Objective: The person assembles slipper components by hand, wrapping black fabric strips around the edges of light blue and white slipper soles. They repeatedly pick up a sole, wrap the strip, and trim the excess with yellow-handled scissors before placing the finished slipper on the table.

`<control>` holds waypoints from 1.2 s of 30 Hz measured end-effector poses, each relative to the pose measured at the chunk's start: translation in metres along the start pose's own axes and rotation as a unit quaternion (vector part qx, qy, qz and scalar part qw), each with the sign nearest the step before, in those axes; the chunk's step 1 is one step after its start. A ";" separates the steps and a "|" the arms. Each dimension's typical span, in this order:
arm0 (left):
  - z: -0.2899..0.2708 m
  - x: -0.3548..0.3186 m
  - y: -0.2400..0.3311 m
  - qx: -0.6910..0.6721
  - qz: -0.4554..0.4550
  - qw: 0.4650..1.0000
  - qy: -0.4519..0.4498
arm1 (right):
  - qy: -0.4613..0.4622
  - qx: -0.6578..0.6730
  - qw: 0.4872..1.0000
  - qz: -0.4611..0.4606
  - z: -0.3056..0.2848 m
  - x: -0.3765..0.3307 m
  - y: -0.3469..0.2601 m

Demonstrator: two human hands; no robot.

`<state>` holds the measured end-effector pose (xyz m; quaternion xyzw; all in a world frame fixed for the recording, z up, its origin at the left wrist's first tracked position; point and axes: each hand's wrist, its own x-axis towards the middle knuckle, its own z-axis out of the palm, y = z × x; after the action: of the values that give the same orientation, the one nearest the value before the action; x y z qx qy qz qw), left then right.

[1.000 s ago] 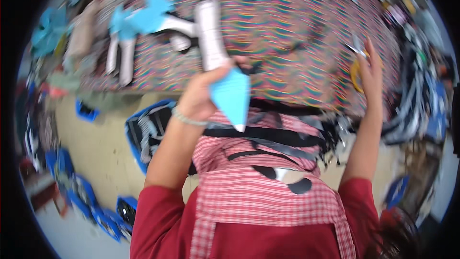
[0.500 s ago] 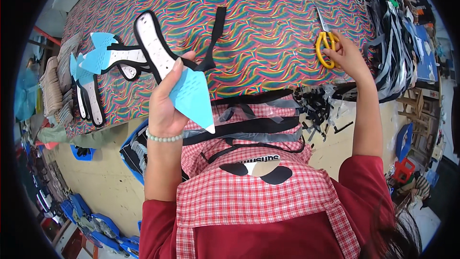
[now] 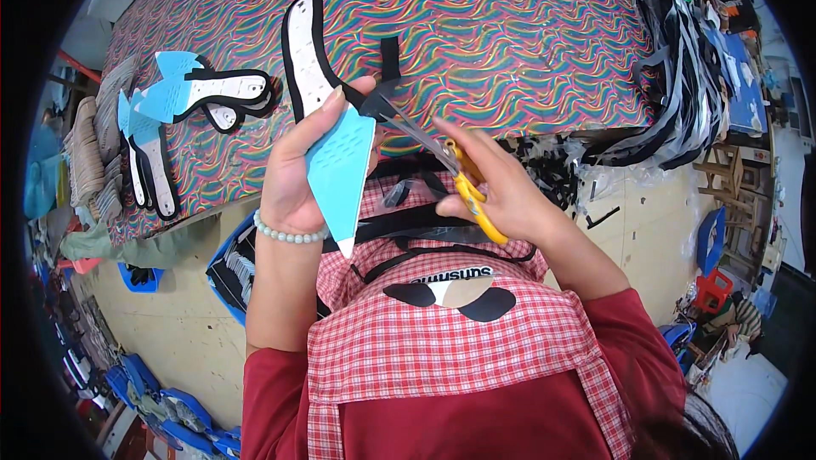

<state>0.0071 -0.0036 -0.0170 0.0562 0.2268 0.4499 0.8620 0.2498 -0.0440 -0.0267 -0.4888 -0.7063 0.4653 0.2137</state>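
Within the left hand (image 3: 291, 173), pinched by thumb and fingers over the near edge of the patterned table (image 3: 510, 52), is a black-edged blue-and-white piece (image 3: 338, 175); the right hand (image 3: 510, 192) grips yellow-handled scissors (image 3: 470, 196), blades at the piece's black strip (image 3: 389, 59); similar pieces (image 3: 155, 167) lie farther left

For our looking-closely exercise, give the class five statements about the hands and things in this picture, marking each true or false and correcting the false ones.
1. The right hand holds scissors with yellow handles. True.
2. The left hand is empty. False: the left hand holds a blue and white piece with black edging.
3. The bracelet is on the right wrist. False: the bracelet is on the left wrist.
4. More blue and white pieces lie on the left part of the table. True.
5. The apron is plain green. False: the apron is red and white checked.
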 end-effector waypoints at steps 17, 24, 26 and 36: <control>0.005 0.035 -0.015 0.017 0.026 0.999 -0.017 | 0.124 -0.081 0.987 -0.063 -0.045 0.007 0.032; 0.004 0.028 -0.014 0.089 0.057 0.994 -0.026 | 0.207 -0.288 0.934 0.048 -0.111 0.011 0.072; 0.011 0.023 -0.015 0.156 0.077 0.985 0.003 | 0.242 -0.314 0.917 -0.049 -0.122 0.017 0.061; 0.020 0.000 -0.004 0.299 0.280 0.905 0.117 | -0.126 0.057 0.979 -0.149 -0.031 -0.015 0.009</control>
<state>0.0189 -0.0034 -0.0002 0.3196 0.4246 0.5874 0.6103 0.2840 -0.0426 -0.0171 -0.3020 -0.7648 0.5258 0.2175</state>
